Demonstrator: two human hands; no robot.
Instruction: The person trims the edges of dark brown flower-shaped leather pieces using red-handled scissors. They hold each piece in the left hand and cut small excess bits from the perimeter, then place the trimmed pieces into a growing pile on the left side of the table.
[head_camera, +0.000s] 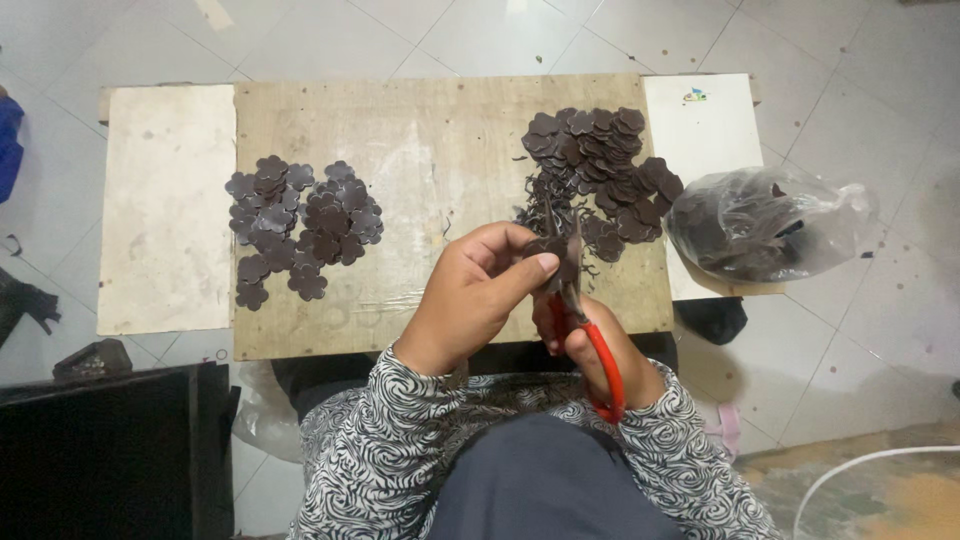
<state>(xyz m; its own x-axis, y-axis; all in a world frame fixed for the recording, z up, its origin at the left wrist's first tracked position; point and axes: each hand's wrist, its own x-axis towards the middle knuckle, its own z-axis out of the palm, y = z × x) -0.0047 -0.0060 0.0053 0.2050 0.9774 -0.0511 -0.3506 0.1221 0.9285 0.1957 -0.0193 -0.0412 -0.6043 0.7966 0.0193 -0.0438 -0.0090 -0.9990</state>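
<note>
Pinching a dark brown flower-shaped piece between thumb and curled fingers, the left hand holds it above the near edge of the wooden tabletop. The right hand is closed around the red handles of the scissors, whose blades meet the piece. A heap of like pieces lies just beyond, a flatter spread of pieces to the left, and a clear plastic bag of dark material to the right.
</note>
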